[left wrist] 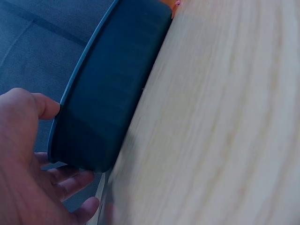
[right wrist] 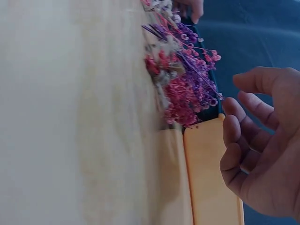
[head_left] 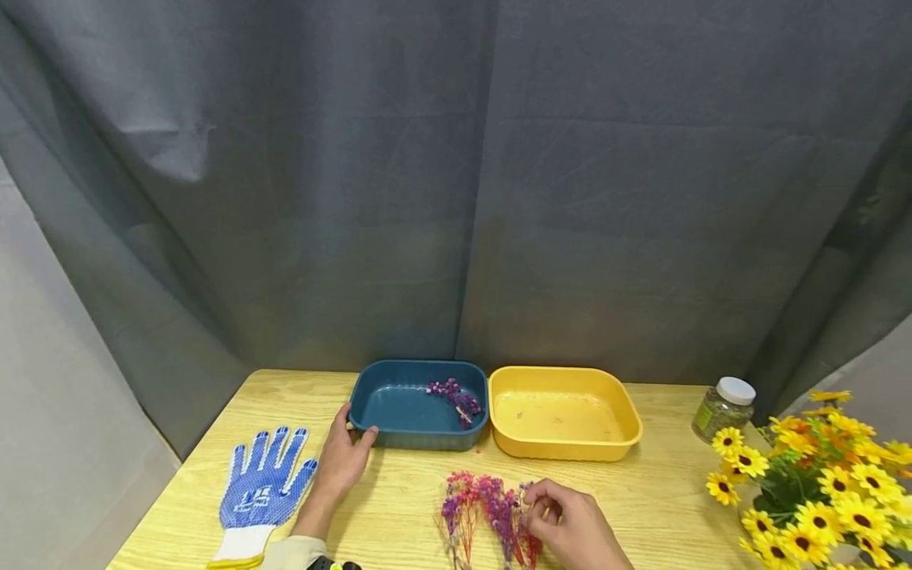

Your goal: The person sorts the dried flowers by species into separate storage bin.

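Note:
My left hand (head_left: 343, 459) grips the left front corner of a dark blue plastic tub (head_left: 420, 440). In the left wrist view the thumb (left wrist: 47, 107) lies on the rim of the tub and the other fingers reach round its end. A sprig of purple dried flowers (head_left: 463, 404) lies inside it. Bunches of pink and purple dried flowers (head_left: 492, 507) lie on the table in front. Over their right side is my right hand (head_left: 570, 522), its fingers loosely bent. The right wrist view shows a gap between thumb and forefinger, with the forefinger close beside the blossoms (right wrist: 187, 93).
A yellow tub (head_left: 563, 450) stands right beside the blue one. On the left lies a blue-and-white work glove (head_left: 260, 491). At the right are a white-lidded jar (head_left: 723, 412) and a bunch of yellow flowers (head_left: 819, 491). A grey curtain (head_left: 456, 190) hangs behind the wooden table (head_left: 670, 491).

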### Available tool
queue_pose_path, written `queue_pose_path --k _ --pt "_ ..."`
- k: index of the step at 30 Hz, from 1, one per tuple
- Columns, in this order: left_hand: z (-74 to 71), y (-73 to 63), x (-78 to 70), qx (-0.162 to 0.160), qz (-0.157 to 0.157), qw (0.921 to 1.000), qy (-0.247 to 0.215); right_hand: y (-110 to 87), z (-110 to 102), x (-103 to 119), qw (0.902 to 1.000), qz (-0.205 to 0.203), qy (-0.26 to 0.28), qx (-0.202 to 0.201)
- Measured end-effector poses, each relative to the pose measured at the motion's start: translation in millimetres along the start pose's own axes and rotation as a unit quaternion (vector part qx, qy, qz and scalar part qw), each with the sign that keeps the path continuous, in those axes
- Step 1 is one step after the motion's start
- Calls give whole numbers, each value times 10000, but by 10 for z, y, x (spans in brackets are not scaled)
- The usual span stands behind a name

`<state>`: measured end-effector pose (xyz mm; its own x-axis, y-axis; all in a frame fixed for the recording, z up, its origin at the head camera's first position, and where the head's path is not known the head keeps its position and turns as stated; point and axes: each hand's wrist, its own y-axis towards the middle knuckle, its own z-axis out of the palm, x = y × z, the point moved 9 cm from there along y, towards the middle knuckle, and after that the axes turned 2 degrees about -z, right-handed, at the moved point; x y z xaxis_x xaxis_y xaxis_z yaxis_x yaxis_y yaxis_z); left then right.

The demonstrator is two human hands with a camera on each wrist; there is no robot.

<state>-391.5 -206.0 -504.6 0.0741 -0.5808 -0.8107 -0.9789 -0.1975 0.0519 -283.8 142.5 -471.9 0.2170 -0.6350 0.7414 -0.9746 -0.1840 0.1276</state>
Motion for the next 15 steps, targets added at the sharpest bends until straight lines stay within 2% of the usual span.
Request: queue_pose_path --k 7,11,15 --pt "-1 4 -3 13 37 10000 -9 -54 181 2 9966 -352 339 658" --pt "9 10 5 33 60 10000 -14 -51 275 -27 9946 -239 282 968" --pt "7 9 6 35 79 10000 6 -48 327 -35 9942 -159 196 1048"
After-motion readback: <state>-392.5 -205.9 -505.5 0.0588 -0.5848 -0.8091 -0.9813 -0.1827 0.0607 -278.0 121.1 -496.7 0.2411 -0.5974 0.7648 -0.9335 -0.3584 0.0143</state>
